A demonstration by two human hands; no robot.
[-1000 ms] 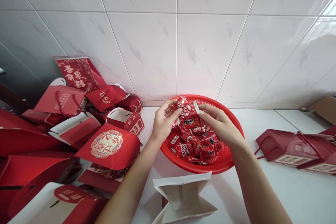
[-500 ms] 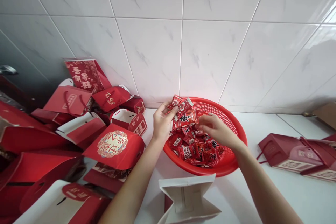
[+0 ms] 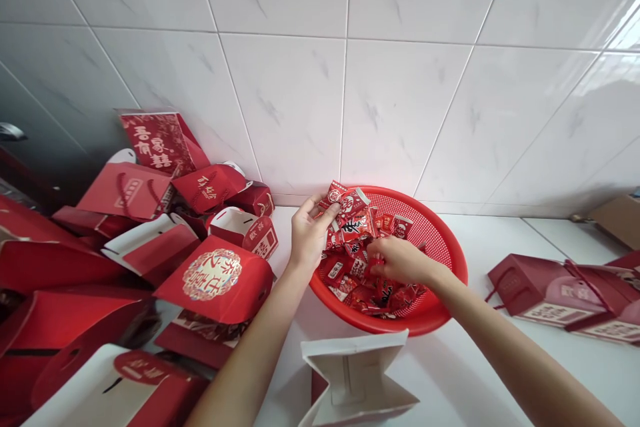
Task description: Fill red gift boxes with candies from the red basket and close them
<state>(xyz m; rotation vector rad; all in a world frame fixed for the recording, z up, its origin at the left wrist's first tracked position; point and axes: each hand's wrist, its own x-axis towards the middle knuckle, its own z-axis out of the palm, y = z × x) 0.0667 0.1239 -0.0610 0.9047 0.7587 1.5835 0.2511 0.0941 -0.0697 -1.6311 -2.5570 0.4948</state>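
Over the far left rim of a red plastic basket [image 3: 453,260], my left hand [image 3: 311,230] pinches several red-wrapped candies [image 3: 353,201] between thumb and fingers. My right hand [image 3: 400,259] is down inside the basket, its fingers curled into the pile of red candy packets [image 3: 367,297]. The fingertips are partly hidden, so what they grip cannot be made out. Right in front of me, below the basket, stands an open gift box [image 3: 357,380] with its white inside facing up.
Many red gift boxes [image 3: 213,280] are heaped along the left side, some open, some folded closed. Closed dark red boxes [image 3: 550,290] lie to the right, with a brown cardboard box [image 3: 617,220] behind them. A white tiled wall [image 3: 400,107] rises behind the basket.
My right hand has moved down and slightly left into the candy pile, its fingers curling in. My left hand stays in place with its candies.
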